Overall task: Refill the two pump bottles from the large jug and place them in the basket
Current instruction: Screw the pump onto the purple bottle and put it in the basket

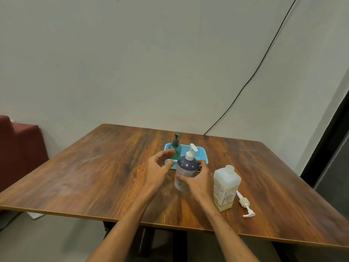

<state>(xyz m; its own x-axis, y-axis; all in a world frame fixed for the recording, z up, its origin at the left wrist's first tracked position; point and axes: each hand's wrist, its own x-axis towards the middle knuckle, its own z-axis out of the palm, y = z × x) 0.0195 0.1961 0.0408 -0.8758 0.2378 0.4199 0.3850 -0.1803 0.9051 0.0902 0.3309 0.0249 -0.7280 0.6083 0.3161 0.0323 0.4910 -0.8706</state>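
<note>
- Purple bottle (pixel 186 168), white pump head on top, upright with a slight lean, just in front of the basket (pixel 200 151). It's blurred low down, so I can't tell whether its base is clear of the table (pixel 94 167).
- Handling call: smooth rounded plastic, likely slick if any soap has run down it, and fairly heavy if it's full. The wide body is the place to hold it. The thin pump neck looks a poor handle.
- Right grip (pixel 198 181) is wrapped round that body, thumb on the near face, fingers round the far right side, below the shoulder.
- Left grip (pixel 157 168) is spread and holding nothing, just left of the bottle and not touching it, fingertips up by the basket's near left corner.
- Green bottle (pixel 175 150) already stands in the basket's left end. The right end looks free for the purple one.
- Jug (pixel 225 188) stands uncapped to the right, its loose pump (pixel 245 205) lying beside it.
</note>
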